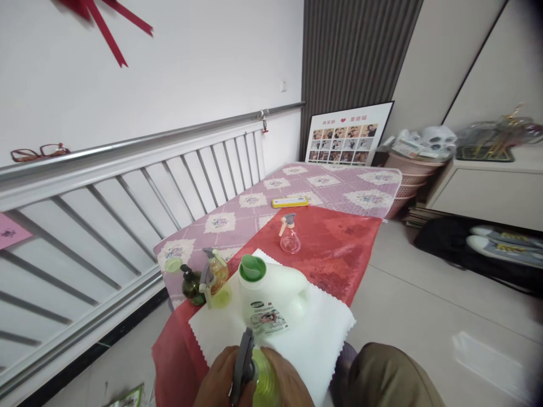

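At the bottom of the head view, my left hand (218, 377) is closed around the grey trigger head of a spray bottle (265, 380). The bottle holds yellow-green liquid. My right hand (289, 377) wraps the right side of its body. Just beyond stands a white jug (278, 288) with a green cap and a printed label. To its left are two more trigger spray bottles, one with amber liquid (219, 272) and one with yellow liquid (221, 297). A dark green pump bottle (193, 287) is beside them. The lower part of my grip is cut off by the frame edge.
A white scalloped mat (322, 325) lies over a red cloth (335, 243) on the patterned tablecloth (324, 181). Farther back are a clear spray bottle (290, 243) and a yellow case (290, 202). A pale green lid (173, 265) lies near the left edge, by the radiator (167, 181).
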A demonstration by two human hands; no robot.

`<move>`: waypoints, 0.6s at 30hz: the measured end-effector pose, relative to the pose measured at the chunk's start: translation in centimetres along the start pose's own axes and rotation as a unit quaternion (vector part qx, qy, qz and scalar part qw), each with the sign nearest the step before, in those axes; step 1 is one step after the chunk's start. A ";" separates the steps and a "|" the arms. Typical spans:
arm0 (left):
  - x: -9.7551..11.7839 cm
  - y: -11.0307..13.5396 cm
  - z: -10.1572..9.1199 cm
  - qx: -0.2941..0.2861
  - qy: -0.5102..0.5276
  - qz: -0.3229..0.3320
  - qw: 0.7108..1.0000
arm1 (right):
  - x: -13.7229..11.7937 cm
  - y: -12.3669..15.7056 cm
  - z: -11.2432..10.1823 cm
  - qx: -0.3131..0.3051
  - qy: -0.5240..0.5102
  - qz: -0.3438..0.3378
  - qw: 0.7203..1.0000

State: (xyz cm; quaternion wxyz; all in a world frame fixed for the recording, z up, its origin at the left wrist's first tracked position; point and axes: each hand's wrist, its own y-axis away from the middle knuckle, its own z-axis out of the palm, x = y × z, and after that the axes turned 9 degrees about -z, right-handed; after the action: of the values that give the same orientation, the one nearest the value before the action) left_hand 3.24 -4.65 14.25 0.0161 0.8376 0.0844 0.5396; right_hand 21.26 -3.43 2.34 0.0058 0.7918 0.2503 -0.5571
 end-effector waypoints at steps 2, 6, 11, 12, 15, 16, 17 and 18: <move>0.1 -0.4 -0.6 -0.044 -0.038 0.008 0.998 | -0.2 -0.2 -0.3 -0.024 0.004 0.015 1.000; -0.5 -0.9 -0.9 -0.056 -0.065 0.018 0.996 | -1.3 -0.3 -1.1 -0.041 0.004 0.025 0.999; -2.2 -1.0 -0.7 -0.036 -0.090 0.065 0.993 | -1.2 0.0 -1.1 -0.057 0.022 0.024 0.998; -2.5 -1.0 -0.7 -0.039 -0.105 0.092 0.990 | -1.0 0.1 -1.0 -0.062 0.032 0.023 0.997; -3.0 -1.1 -0.6 -0.051 -0.155 0.164 0.973 | -0.2 0.2 -0.6 -0.059 0.058 -0.002 0.997; -2.9 -1.2 -0.6 -0.060 -0.162 0.174 0.970 | 0.0 0.1 -0.5 -0.054 0.065 -0.015 0.996; -2.8 -1.3 -0.7 -0.073 -0.157 0.175 0.969 | 0.2 0.1 -0.3 -0.050 0.072 -0.029 0.996; -2.5 -1.3 -0.8 -0.091 -0.145 0.170 0.971 | 0.4 0.1 -0.2 -0.044 0.081 -0.041 0.995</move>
State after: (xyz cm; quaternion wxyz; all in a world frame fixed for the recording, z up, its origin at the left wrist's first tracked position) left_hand 1.40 -3.76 12.18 0.0128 0.9038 -0.1118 0.4130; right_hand 21.53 -3.28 2.03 -0.0029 0.8226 0.3061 -0.4792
